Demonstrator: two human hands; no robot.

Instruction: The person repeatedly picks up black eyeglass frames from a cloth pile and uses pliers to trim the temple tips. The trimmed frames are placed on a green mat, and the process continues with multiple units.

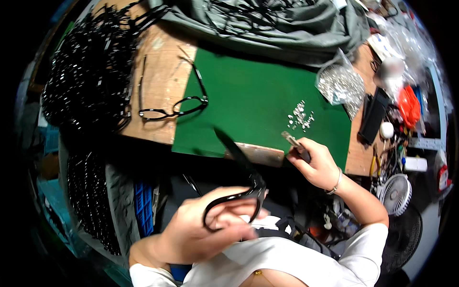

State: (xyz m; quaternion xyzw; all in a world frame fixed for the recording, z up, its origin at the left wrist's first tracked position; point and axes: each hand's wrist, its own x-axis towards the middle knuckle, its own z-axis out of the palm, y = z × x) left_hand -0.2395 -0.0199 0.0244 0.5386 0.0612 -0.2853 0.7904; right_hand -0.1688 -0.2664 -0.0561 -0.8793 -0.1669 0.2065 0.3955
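Note:
My left hand (189, 227), close to my body and slightly blurred, is closed on a black eyeglass frame (261, 184). One of its temples points up and away toward the green mat (244, 91). Over the mat's near right part, my right hand (319, 163) grips a short tool (291, 139) with a pale metal tip and a dark handle; its exact kind is unclear. Just beyond that tip lies a loose scatter of small silvery pieces (300, 117). Another black eyeglass frame (169, 114) rests with temples spread across the mat's left edge and the wooden tabletop (158, 52).
A big heap of black eyeglass frames (91, 71) fills the left side. Grey cloth (287, 45) with more frames borders the back. At right are a clear bag of small silvery pieces (340, 83), a black case (374, 115) and a small white fan (396, 193). A metal-faced block (260, 154) edges the mat.

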